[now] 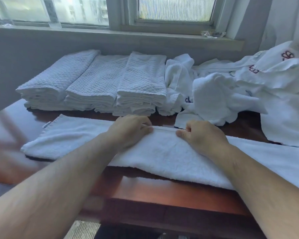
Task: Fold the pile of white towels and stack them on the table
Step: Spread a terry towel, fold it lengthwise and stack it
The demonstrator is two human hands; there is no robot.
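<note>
a long white terry towel [162, 152] lies stretched across the reddish-brown wooden table [162, 192], folded lengthwise, its near edge close to the table's front; a small label shows at its left end; the left hand [129, 130] rests on the towel's far hem with fingers curled and thumb pinching the hem; the right hand [202, 135] sits just beside it, fingers curled over the same hem, thumb pressed on the cloth; a short stretch of hem shows between the two hands; behind the towel, three stacks of folded white waffle-weave towels [97, 83] stand side by side against the grey wall under the window sill [145, 37]; to their right a loose heap of unfolded white towels with blue and red embroidered marks [231, 87] spreads over the table's right side, touching the rightmost stack.
</note>
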